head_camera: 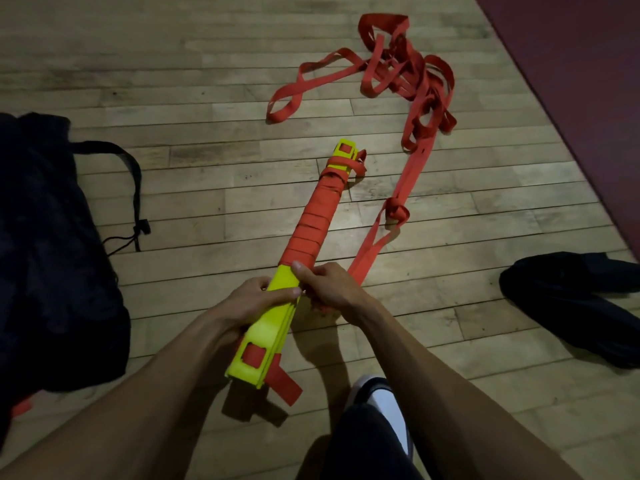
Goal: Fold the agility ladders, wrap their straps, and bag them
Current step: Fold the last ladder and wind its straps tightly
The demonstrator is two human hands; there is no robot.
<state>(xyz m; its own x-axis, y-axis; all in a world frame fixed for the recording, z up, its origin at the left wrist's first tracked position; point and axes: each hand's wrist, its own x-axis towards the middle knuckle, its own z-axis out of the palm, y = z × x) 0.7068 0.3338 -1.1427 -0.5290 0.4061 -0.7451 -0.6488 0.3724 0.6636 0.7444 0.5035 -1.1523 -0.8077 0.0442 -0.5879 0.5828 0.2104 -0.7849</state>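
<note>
Between both hands, half-wrapped yellow ladder bundle (277,299).

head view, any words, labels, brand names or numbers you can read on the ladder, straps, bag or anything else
None: no readable text anywhere in this view.
Yellow rungs, held by the left hand: plain, no print.
Red strap, pinched by the right hand: plain, no lettering.
Dark bag: too dark to show any label.
Shoe: no mark visible.
</note>
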